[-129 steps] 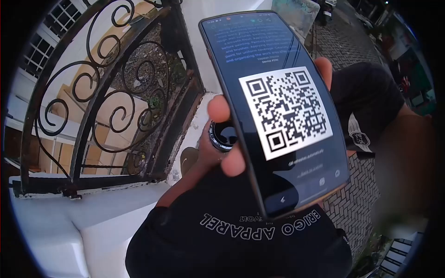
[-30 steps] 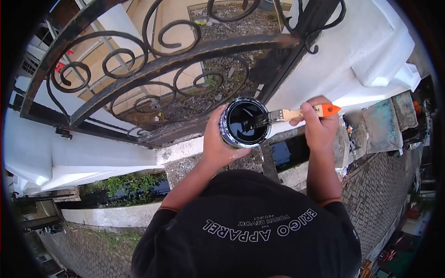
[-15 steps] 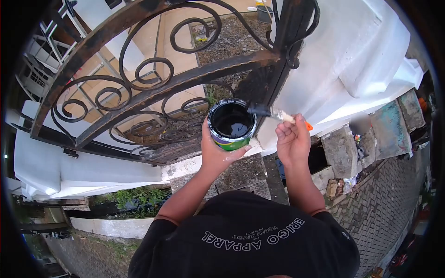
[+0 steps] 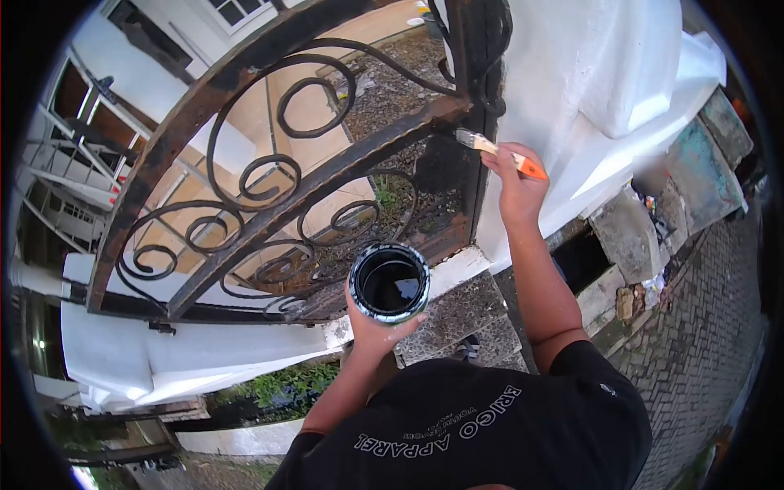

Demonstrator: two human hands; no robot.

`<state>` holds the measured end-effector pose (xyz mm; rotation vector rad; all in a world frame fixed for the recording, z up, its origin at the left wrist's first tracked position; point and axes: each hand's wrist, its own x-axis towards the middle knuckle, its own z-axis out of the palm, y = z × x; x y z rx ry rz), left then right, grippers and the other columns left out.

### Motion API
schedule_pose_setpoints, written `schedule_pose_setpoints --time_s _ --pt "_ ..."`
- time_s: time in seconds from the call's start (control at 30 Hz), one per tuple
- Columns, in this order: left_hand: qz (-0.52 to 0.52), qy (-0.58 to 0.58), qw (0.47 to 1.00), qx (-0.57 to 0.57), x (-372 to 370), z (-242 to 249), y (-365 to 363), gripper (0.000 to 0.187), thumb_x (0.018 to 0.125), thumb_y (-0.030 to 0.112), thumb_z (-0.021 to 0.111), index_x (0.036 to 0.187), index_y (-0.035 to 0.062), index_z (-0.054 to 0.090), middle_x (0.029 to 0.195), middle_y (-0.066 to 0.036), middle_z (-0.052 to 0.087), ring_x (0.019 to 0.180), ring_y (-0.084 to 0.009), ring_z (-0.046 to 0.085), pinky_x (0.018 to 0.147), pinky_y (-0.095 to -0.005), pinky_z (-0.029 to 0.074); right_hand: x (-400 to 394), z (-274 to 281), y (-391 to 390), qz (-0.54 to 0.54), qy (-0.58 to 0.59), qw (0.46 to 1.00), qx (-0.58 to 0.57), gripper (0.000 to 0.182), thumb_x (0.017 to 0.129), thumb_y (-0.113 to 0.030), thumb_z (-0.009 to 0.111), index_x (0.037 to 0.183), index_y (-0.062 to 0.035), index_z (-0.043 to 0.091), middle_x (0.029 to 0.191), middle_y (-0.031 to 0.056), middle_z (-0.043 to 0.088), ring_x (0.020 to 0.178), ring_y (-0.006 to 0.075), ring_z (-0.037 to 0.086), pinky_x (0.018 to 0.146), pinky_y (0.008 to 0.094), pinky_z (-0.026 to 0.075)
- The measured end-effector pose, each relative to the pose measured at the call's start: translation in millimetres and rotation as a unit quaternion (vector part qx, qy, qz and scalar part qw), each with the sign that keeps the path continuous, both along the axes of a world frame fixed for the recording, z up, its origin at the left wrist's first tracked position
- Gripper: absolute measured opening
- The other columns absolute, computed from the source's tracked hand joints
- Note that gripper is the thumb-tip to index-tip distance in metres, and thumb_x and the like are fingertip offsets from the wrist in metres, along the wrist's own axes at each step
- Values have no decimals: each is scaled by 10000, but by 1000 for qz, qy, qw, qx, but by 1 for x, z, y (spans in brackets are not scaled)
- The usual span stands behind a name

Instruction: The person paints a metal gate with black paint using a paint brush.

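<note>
My left hand (image 4: 374,331) is wrapped round an open paint can (image 4: 389,317), held upright in front of my chest. Dark paint with a glossy surface fills part of it, and smears coat the rim. In my right hand (image 4: 523,181) is a paintbrush (image 4: 487,146) with an orange-tipped handle, gripped between thumb and fingers. Its dark bristles reach the metal gate (image 4: 359,153) near where the curved bar joins the upright post; whether they touch is hard to tell. The gate has black scrollwork with rusty brown patches.
A white wall (image 4: 555,90) stands right of the gate post. Stone slabs (image 4: 629,237) and an open drain (image 4: 581,260) lie at the right, beside brick paving (image 4: 686,327). Green plants (image 4: 286,388) grow at lower left. Below the can are rough steps (image 4: 465,318).
My right hand has moved the brush up from the can's rim to the gate bar. The can, still in my left hand, sits lower in view, and the view has shifted.
</note>
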<state>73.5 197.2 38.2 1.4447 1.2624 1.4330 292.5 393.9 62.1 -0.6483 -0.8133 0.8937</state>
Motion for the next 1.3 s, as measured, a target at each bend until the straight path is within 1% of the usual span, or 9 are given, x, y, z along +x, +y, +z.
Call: schedule_pose_setpoints --time_s 0.13,0.27,0.4,0.57,0.87,0.93,1.0,1.07,1.3 --pt "9 26 999 -43 -20 -10 -14 1149 541 249 960 1416 11 254 1368 -184 493 1290 -291 506 1107 -438 381 9 -5 8 -76 -68 994 28 118 936 -23 660 1011 66 641 954 114 685 871 171 689 806 275 570" --pt "-5 30 999 -40 -30 -10 -14 1127 541 258 955 1407 16 276 1362 -179 500 1279 -296 520 1107 -442 381 11 -7 -6 -57 -51 995 56 131 923 -15 677 1019 67 642 954 111 689 870 159 678 812 263 546" --pt "-4 33 997 -71 -39 -9 -18 1124 536 291 956 1405 10 300 1354 -172 503 1264 -290 529 1099 -443 390 7 -17 -2 -78 -211 971 77 129 919 -7 677 1021 67 654 957 120 696 894 165 684 812 262 545" --pt "42 45 996 -58 -41 -13 -26 1097 538 309 964 1387 0 342 1331 -168 527 1242 -283 545 1079 -431 419 22 -18 5 -91 -54 994 31 124 907 -9 693 1000 66 661 941 128 704 885 169 690 810 264 548" --pt "32 66 995 -74 -32 -7 -28 1094 552 307 964 1394 4 336 1336 -168 528 1248 -281 544 1074 -425 425 6 -23 8 -71 -109 990 44 98 901 2 693 989 45 687 937 86 703 872 126 665 768 243 527" --pt "29 42 996 -77 -31 -7 -29 1096 552 311 965 1396 6 334 1336 -165 528 1250 -281 543 1074 -423 426 10 -21 7 -77 -20 995 52 82 904 5 688 980 37 688 936 70 704 844 120 658 751 249 523" --pt "43 73 994 -64 -35 -14 -34 1090 553 312 965 1396 8 343 1328 -162 537 1237 -273 556 1062 -425 440 10 -22 5 -90 -23 994 55 84 891 13 696 974 28 687 923 73 706 845 138 667 741 282 536" --pt "46 65 995 -64 -34 -15 -36 1078 555 309 965 1393 7 358 1320 -160 548 1227 -271 565 1057 -425 447 9 -28 4 -212 -204 953 74 115 858 19 725 966 25 687 907 108 713 851 188 696 738 325 559" --pt "39 8 997 -67 -23 0 -36 1017 576 299 959 1380 7 409 1298 -145 581 1209 -265 588 1045 -417 464 -40 -17 -22 -212 -301 906 209 147 789 23 770 915 14 695 895 152 720 775 230 700 691 313 551"
